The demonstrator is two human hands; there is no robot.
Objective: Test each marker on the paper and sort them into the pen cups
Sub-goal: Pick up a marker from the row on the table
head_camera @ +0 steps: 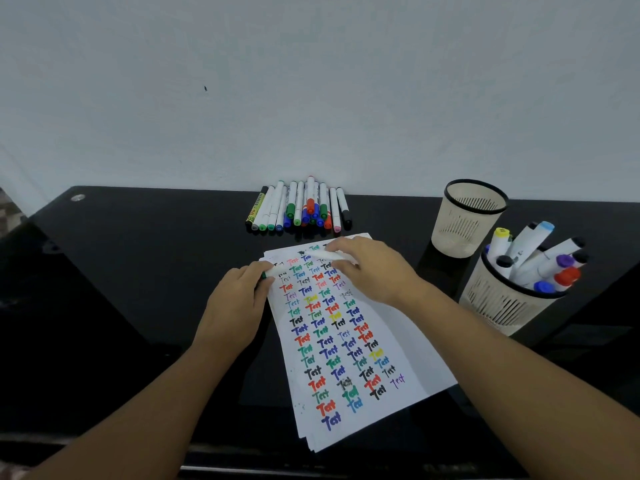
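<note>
On the glossy black table, white paper sheets carry rows of the handwritten word "Test" in many colours. The right hand grips a white marker, tip on the paper's far end; the left hand pinches its green cap. Loose markers lie beyond the paper; of two beige mesh cups, the nearer cup holds markers.

One head-worn camera looks forward and down, close over the desk.
</note>
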